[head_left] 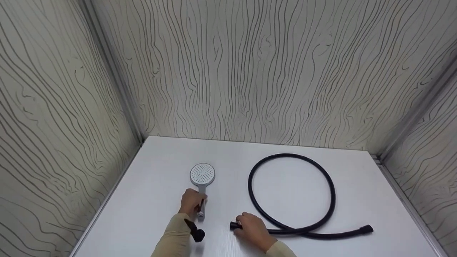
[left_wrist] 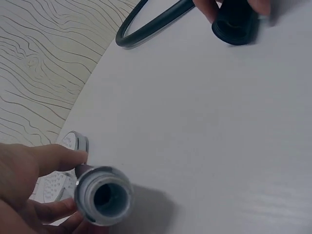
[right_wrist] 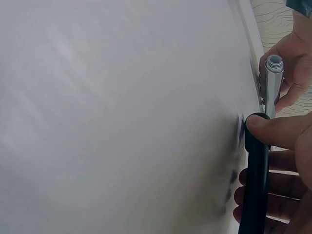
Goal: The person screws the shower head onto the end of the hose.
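Observation:
A round white-faced shower head (head_left: 202,174) with a silver handle is at the left of the white table, its spray face toward the head camera. My left hand (head_left: 191,200) grips the handle between thumb and fingers. In the left wrist view the handle's open threaded end (left_wrist: 104,197) faces the camera. To the right, a black shower hose (head_left: 332,192) lies in one large loop. My right hand (head_left: 252,229) holds it just behind its near end fitting (head_left: 234,225), thumb on top in the right wrist view. The fitting's hollow mouth shows in the left wrist view, apart from the handle.
The hose's other end fitting (head_left: 366,228) lies at the right on the white table (head_left: 160,171). Wood-grain patterned panels (head_left: 228,71) rise behind and on both sides of the table. A black wrist-camera mount (head_left: 195,232) sits on the left sleeve.

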A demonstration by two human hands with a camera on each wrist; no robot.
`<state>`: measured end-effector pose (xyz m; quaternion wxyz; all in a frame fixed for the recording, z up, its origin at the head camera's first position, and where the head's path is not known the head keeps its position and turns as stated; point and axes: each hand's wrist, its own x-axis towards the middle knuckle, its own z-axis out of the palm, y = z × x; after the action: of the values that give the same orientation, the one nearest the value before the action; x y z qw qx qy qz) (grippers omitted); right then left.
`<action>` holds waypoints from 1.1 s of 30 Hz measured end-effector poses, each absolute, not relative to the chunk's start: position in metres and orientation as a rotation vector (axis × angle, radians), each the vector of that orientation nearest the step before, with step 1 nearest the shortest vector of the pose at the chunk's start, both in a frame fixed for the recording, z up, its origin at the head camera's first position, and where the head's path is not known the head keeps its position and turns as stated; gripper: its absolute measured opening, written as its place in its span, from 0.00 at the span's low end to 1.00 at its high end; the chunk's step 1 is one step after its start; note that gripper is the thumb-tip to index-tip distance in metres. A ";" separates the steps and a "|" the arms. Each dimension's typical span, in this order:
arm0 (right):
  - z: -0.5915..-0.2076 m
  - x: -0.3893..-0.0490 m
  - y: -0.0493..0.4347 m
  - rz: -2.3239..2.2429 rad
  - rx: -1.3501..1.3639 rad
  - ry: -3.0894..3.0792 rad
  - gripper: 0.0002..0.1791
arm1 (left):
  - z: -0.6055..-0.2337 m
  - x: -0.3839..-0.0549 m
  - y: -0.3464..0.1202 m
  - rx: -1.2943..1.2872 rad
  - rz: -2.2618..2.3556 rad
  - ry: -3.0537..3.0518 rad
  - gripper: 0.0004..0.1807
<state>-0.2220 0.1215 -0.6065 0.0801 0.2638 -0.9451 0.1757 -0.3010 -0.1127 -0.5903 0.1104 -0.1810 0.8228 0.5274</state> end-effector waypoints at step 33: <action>-0.594 -0.228 0.127 0.760 0.765 -2.846 0.06 | -0.597 -0.304 -0.118 -0.600 1.874 2.128 0.13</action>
<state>-0.2280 0.1274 -0.5939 0.0491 0.2510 -0.9341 0.2493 -0.3038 -0.1178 -0.5970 0.1213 -0.2055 0.7287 0.6419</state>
